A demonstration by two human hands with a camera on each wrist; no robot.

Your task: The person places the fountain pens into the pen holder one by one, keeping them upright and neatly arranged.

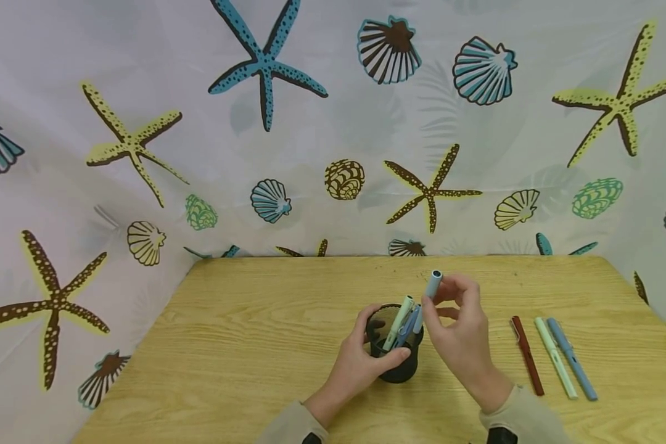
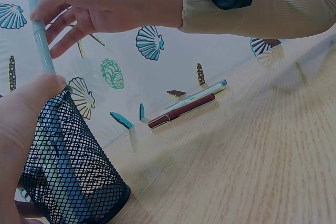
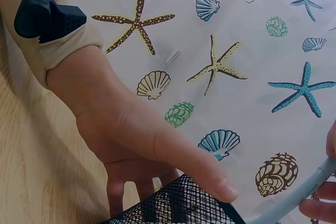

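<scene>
My left hand [image 1: 357, 357] grips a black mesh pen holder [image 1: 402, 371], its thumb over the near rim and its fingers round the far side. The holder leans a little on the table. Inside it stand a light green pen [image 1: 398, 324] and a blue pen [image 1: 406, 330]. At the holder's right rim, my right hand [image 1: 465, 327] pinches a pale blue pen [image 2: 41, 38] between thumb and fingers, with the capped end upward. The pen's lower part dips toward the mouth of the holder, beside the left thumb in the left wrist view.
To the right, a dark red pen [image 1: 527, 356], a light green pen [image 1: 556, 357] and a blue pen [image 1: 572, 359] lie side by side on the wooden table [image 1: 244, 327]. A curtain [image 1: 311, 135] with starfish and shells hangs behind and at both sides.
</scene>
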